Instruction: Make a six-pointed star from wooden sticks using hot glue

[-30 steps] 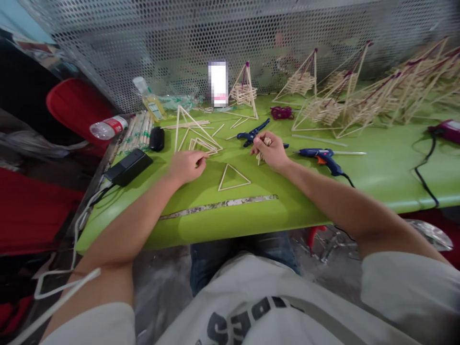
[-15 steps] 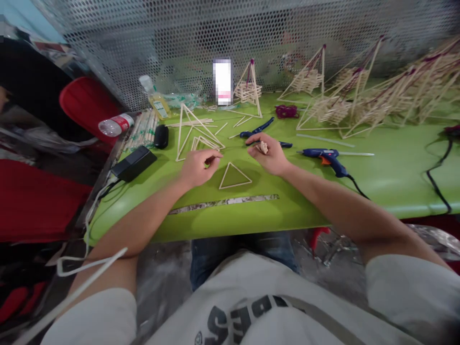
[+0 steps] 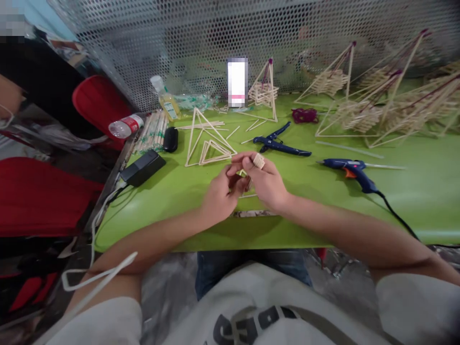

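Gripped in my right hand [image 3: 269,184] is a bundle of short wooden sticks [image 3: 258,161], whose cut ends stick out above the fingers. My left hand [image 3: 221,196] meets it from the left, fingers curled in at the bundle's lower end; the exact contact is partly hidden. Below both hands lies a small stick triangle [image 3: 248,196] on the green table, mostly covered by them. A printed flat strip [image 3: 251,213] lies just nearer to me. Behind the hands are a larger stick frame [image 3: 190,139] and nested stick triangles [image 3: 212,154].
Blue cutters [image 3: 276,143] and a blue glue gun [image 3: 354,170] lie to the right. Finished stick pyramids [image 3: 266,93] stand at the back, near purple cord [image 3: 304,115]. At left are a black adapter [image 3: 143,167], bundled sticks [image 3: 153,132] and bottles [image 3: 125,126].
Both hands have come together over the small triangle, my left hand moving right to the stick bundle. The view has shifted slightly left.
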Tool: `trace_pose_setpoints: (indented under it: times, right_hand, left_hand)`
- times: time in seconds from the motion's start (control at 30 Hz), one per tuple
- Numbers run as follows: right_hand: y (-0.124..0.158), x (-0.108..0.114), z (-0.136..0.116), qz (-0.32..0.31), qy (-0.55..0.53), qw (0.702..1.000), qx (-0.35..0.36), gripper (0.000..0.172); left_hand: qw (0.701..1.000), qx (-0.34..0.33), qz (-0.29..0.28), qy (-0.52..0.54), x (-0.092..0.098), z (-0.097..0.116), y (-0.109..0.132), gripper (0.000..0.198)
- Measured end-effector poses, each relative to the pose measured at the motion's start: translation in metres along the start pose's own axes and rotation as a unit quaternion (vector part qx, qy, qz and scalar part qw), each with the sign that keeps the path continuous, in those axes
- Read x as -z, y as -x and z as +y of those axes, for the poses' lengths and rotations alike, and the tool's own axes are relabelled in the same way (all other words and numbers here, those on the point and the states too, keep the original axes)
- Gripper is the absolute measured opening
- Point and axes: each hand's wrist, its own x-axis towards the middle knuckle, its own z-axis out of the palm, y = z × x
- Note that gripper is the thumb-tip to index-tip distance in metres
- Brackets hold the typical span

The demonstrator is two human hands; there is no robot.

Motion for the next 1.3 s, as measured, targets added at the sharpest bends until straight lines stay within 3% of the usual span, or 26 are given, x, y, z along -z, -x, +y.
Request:
trace_pose_setpoints:
  times: [0.1,0.23,0.33,0.4,0.47,0.57,0.7,0.8,0.87,0.93,1.0,1.07,1.17,1.3]
  right_hand:
    - [0.007,-0.002,0.003,0.016,0.007,0.999,0.033,0.038]
    - [0.021,-0.008,0.006,0.043,0.036,0.993,0.104,0.016]
    - [0.028,-0.012,0.009,0.056,0.063,0.988,0.126,0.017]
    - [0.031,-0.015,0.01,0.069,0.045,0.993,0.084,0.02]
    - [0.031,-0.016,0.011,0.071,-0.011,0.997,-0.005,0.028]
    - [0.031,-0.017,0.012,0.042,-0.085,0.989,-0.111,0.046]
    - [0.025,-0.014,0.015,0.065,-0.083,0.988,-0.112,0.051]
    - [0.018,-0.009,0.017,0.094,-0.083,0.986,-0.11,0.053]
    - [0.013,-0.004,0.017,0.117,-0.109,0.98,-0.119,0.052]
    - [0.008,0.003,0.015,0.129,-0.141,0.973,-0.126,0.05]
    - [0.005,0.009,0.013,0.113,-0.155,0.972,-0.134,0.048]
    - [0.003,0.013,0.011,0.082,-0.149,0.975,-0.145,0.049]
    - [0.006,0.014,0.009,0.05,-0.135,0.975,-0.171,0.049]
    - [0.013,0.011,0.011,0.02,-0.132,0.966,-0.222,0.054]
  left_hand:
    - [1.0,0.019,-0.024,0.003,0.001,0.004,0.004,0.038]
    - [0.997,0.042,-0.052,0.031,-0.005,0.009,0.013,0.038]
    - [0.992,0.058,-0.08,0.076,-0.008,0.01,0.02,0.03]
    - [0.988,0.076,-0.089,0.1,-0.008,0.011,0.023,0.031]
    - [0.983,0.098,-0.082,0.128,-0.006,0.012,0.025,0.037]
    - [0.97,0.133,-0.08,0.188,-0.004,0.011,0.024,0.05]
    - [0.968,0.127,-0.068,0.205,-0.004,0.007,0.022,0.053]
    - [0.979,0.1,-0.034,0.176,-0.002,0.005,0.017,0.04]
    - [0.971,0.125,-0.037,0.202,0.002,0.003,0.013,0.03]
    - [0.942,0.183,-0.061,0.275,0.006,0.001,0.008,0.029]
    - [0.91,0.232,-0.073,0.335,0.01,-0.002,0.002,0.031]
    - [0.898,0.255,-0.061,0.353,0.011,-0.004,-0.002,0.029]
    - [0.896,0.261,-0.056,0.354,0.009,-0.004,-0.005,0.026]
    - [0.909,0.224,-0.097,0.338,0.006,0.0,-0.004,0.038]
